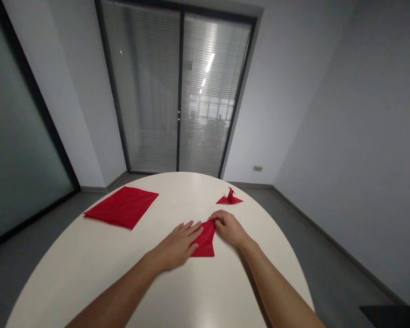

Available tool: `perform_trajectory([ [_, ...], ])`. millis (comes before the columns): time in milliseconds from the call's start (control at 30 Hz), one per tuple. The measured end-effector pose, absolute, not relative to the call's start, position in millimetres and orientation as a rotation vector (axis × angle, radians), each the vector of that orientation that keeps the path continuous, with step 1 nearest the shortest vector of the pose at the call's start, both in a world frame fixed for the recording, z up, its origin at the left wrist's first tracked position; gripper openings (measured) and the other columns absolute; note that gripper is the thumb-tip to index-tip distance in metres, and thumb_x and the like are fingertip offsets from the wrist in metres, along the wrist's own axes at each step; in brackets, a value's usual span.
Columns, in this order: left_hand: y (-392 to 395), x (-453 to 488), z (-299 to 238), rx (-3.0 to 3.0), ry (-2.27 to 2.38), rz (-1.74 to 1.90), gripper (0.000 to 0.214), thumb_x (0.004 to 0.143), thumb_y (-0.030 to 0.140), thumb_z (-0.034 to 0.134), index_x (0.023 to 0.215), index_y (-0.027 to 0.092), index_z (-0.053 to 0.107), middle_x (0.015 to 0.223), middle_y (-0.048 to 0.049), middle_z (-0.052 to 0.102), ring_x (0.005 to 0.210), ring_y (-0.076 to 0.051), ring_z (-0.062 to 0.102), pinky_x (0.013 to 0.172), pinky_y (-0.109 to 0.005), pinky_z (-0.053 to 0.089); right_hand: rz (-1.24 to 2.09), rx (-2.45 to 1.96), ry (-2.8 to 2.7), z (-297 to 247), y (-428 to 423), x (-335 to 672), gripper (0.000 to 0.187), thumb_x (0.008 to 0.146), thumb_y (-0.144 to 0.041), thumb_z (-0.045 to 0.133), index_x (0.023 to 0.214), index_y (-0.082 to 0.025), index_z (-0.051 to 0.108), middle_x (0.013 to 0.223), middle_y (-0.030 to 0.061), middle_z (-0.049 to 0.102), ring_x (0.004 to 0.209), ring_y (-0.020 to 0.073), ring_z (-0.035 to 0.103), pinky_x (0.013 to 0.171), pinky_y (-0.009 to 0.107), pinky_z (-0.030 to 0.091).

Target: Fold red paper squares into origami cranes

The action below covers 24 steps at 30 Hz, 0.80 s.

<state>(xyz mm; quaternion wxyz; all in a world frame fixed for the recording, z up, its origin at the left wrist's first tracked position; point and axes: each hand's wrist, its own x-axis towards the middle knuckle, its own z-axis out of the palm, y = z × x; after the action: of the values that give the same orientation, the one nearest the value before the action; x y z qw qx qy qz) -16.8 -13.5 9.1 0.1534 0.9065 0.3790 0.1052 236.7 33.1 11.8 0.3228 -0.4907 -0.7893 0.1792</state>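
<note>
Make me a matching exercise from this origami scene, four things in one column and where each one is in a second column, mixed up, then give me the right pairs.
Things:
1. flat stack of red paper
2. finished folded red figure
3. left hand
4. right hand

Places:
A. pinching the top tip of the half-folded red paper
B. standing far right on the white table
C. lying far left on the table
D. pressed flat on the half-folded paper's left edge

Pairs: 1-C, 2-B, 3-D, 4-A

Matt red paper sheet [204, 239], apparently thin, on smooth, faintly glossy white table [89, 259].
</note>
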Motion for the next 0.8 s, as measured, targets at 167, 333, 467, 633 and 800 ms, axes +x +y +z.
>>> perform_trajectory([
  [167,-13.5,-20.0,10.6,2.621,1.040,0.304,0.053,0.108,0.042,0.030,0.159,0.031,0.032,0.167,-0.0009,0.029,0.156,-0.030,0.022,0.125,-0.052,0.020,0.517,-1.355,-1.997,7.7,34.8,232.8,0.020,0.089,-0.021,0.060,0.098,-0.018,0.077,0.103,0.0094,0.076,0.092,0.0238,0.069,0.086,0.036,0.053],
  [333,-15.1,-19.2,14.4,2.659,1.023,0.313,0.054,0.106,0.043,0.037,0.158,0.028,0.036,0.165,-0.0031,0.033,0.155,-0.027,0.024,0.126,-0.051,0.019,0.383,-1.338,-2.051,11.1,34.6,230.9,0.023,0.087,-0.010,0.059,0.098,-0.018,0.076,0.105,0.0094,0.075,0.103,0.0249,0.066,0.096,0.038,0.050],
  [467,-15.0,-15.7,13.2,2.643,1.158,0.298,0.054,0.106,0.039,0.032,0.157,0.021,0.037,0.165,-0.0080,0.032,0.155,-0.025,0.025,0.126,-0.050,0.018,0.334,-1.248,-2.171,21.7,21.9,217.6,0.027,0.098,-0.022,0.052,0.108,-0.018,0.076,0.111,0.0107,0.075,0.108,0.0247,0.066,0.100,0.039,0.048],
  [633,-14.2,-14.4,7.8,2.608,1.275,0.260,0.058,0.106,0.038,0.029,0.159,0.014,0.030,0.167,-0.0120,0.026,0.156,-0.025,0.020,0.127,-0.050,0.016,0.482,-1.155,-2.534,20.9,5.8,200.3,0.053,0.105,-0.036,0.038,0.153,-0.016,0.045,0.158,0.0150,0.045,0.147,0.0281,0.041,0.122,0.051,0.027],
  [800,-15.9,-16.9,8.7,2.632,1.180,0.237,0.062,0.107,0.045,0.026,0.161,0.014,0.026,0.168,-0.0128,0.020,0.157,-0.025,0.017,0.127,-0.050,0.015,0.548,-1.383,-2.568,14.7,7.7,201.8,0.062,0.106,-0.042,0.031,0.161,-0.014,0.028,0.168,0.0132,0.022,0.157,0.0286,0.015,0.126,0.056,0.011],
])
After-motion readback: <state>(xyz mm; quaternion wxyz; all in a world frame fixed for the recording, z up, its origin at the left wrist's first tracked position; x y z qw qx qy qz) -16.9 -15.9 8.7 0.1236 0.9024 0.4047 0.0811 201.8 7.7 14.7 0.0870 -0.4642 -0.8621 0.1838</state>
